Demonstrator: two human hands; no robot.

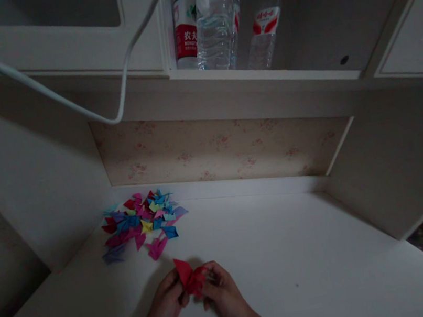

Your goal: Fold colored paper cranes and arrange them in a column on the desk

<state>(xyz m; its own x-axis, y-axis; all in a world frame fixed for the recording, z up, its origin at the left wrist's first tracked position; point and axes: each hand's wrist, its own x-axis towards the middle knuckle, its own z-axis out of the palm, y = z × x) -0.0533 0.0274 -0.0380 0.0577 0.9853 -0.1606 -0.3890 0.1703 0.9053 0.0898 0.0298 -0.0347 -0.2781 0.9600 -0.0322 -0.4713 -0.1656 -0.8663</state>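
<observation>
Both of my hands meet low in the middle of the white desk [310,260], pinching a small folded red paper piece [188,278]. My left hand [169,300] grips its left side with closed fingers. My right hand [220,292] holds its right side, fingers curled round the paper. A pointed flap of the red piece sticks up between them. Behind my hands to the left lies a pile of several small folded paper pieces [141,223] in pink, blue, red, yellow and purple.
A shelf [263,77] above the desk carries three plastic water bottles [215,25]. A white cable [68,103] hangs across the upper left. Side panels wall in the desk at left [35,179] and right [398,162]. A flowered back panel [218,149] closes the rear.
</observation>
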